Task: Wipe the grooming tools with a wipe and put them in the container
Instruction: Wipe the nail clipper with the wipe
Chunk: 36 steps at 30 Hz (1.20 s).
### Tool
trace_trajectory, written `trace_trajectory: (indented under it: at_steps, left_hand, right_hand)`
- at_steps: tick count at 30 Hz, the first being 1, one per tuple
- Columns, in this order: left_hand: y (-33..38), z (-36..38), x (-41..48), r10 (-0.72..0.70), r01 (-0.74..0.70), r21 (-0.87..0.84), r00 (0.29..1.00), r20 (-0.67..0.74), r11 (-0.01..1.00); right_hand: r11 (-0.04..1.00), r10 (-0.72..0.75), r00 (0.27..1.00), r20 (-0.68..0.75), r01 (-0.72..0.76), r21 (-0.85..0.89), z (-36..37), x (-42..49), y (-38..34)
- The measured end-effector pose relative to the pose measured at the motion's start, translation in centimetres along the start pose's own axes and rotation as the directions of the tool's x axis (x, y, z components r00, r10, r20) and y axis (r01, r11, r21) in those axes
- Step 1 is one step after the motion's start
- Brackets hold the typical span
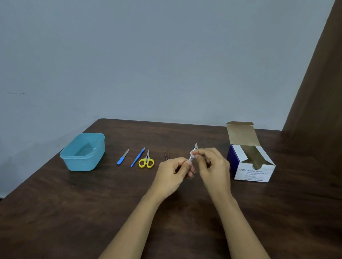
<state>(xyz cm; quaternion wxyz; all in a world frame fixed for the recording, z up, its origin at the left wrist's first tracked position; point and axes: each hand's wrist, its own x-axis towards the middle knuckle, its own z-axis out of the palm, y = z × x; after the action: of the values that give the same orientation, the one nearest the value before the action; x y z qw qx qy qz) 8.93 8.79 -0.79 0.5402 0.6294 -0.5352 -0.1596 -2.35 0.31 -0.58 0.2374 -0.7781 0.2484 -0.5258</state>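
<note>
You were in the wiping step, by the look of it: your left hand (173, 170) held a small metal tool (194, 151) up off the surface (77, 214), its fingers (187, 165) pinched shut around the lower end, while your right hand (212, 165) had its fingers closed on the tool's upper part with what looked like a small white wipe (191, 156) pressed against it; the wipe was mostly hidden, so I could not be sure how much of the tool it covered. The pointed tip stood upright above your fingertips. Everything else lay to the right of the container (82, 152): first the file (123, 157), then the blue pusher (137, 157), then the scissors (146, 160), and further on a thin dark tool (166, 155), perhaps tweezers, just left of your left hand. The swab box (249, 164) sat open, furthest from the container. The container itself looked empty, so I judged the task was at its first tool. The next move called for finishing the rub along the tip, then carrying the tool leftward over the row and lowering it into the container.
</note>
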Motion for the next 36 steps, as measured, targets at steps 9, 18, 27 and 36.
trace_trajectory:
  at_steps: [9, 18, 27, 36]
  left_hand:
    - [-0.2, -0.1, 0.1, -0.018, 0.016, -0.043, 0.999, -0.034, 0.999]
    - [0.4, 0.1, 0.0, 0.004, -0.004, 0.012, 1.0, 0.022, 1.0]
    - [-0.4, -0.1, 0.2, -0.07, 0.069, -0.025, 0.997, -0.024, 0.997]
    - [0.5, 0.1, 0.1, -0.157, 0.162, -0.105, 0.986, 0.053, 0.981]
  right_hand:
    - [0.995, 0.036, 0.994, 0.108, -0.045, 0.085, -0.1, 0.0, -0.8]
    - [0.997, -0.025, 0.998, -0.055, 0.021, -0.078, 0.0, -0.1, 0.2]
    - [0.996, 0.078, 0.985, 0.153, -0.082, 0.019, 0.1, 0.0, -0.6]
    - [0.992, -0.02, 0.997, -0.081, 0.009, -0.127, 0.0, -0.2, -0.1]
